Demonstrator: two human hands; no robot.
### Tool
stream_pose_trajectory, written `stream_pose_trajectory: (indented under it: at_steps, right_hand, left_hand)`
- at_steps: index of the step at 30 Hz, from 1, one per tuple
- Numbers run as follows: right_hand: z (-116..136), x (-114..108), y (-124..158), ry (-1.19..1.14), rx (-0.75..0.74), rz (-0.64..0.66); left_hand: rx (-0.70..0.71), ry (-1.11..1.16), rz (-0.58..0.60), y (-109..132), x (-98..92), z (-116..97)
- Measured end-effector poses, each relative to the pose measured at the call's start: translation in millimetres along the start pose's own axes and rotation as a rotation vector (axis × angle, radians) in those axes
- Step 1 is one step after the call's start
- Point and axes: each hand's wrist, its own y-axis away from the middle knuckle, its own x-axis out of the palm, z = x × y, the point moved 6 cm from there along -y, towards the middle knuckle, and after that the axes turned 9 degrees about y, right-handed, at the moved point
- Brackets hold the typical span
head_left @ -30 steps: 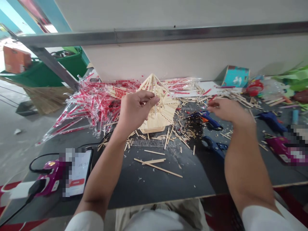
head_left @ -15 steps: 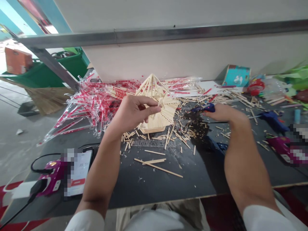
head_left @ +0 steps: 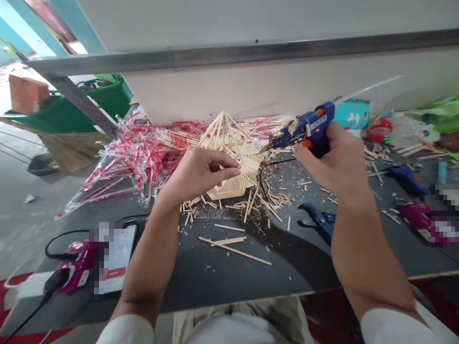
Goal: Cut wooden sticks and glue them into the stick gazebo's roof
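A blue glue gun [head_left: 311, 128] with a clear glue stick at its back is gripped in my right hand [head_left: 339, 157], raised above the table. Its nozzle points left toward a model of pale wooden sticks [head_left: 227, 184], which has a pointed open frame on top and a slatted base. In front of the model, my left hand [head_left: 202, 172] has thumb and forefinger pinched on something small and pale that I cannot make out.
Blue pliers [head_left: 319, 220], a clear ruler [head_left: 229, 213] and scattered sticks lie on the dark table [head_left: 251, 282]. Red-and-clear wrappers [head_left: 143, 157] are heaped at the left. A phone [head_left: 118, 260] and purple power strip [head_left: 75, 263] sit front left.
My right hand has lifted the glue gun off the table, tilting it nozzle-down toward the model. The pliers now show more fully. My left hand has barely moved.
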Motion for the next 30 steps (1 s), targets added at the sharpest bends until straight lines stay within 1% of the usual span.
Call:
stream_pose_trajectory:
  at_steps: [2, 5, 9, 15, 19, 23, 30]
  right_hand:
    - [10, 0, 2, 0.016, -0.041, 0.004]
    - [17, 3, 4, 0.030, -0.071, 0.009]
    - [16, 7, 4, 0.059, -0.077, 0.029]
    - [16, 7, 3, 0.081, -0.083, 0.054]
    - [17, 9, 3, 0.083, -0.084, 0.095]
    - [15, 8, 3, 0.080, -0.074, 0.095]
    - [12, 12, 3, 0.072, -0.074, 0.135]
  left_hand:
    - [0.010, 0.005, -0.008, -1, -0.4, 0]
    - [0.030, 0.013, -0.013, -2, -0.3, -1]
    - [0.041, 0.017, 0.002, -2, -0.5, -1]
    - [0.033, -0.006, 0.004, -2, -2.2, -2]
    - [0.027, -0.008, 0.004, -2, -1.7, -4]
    - [0.017, 0.001, 0.018, -2, -1.1, -3]
    - [0.044, -0.014, 0.036, -2, -1.2, -5]
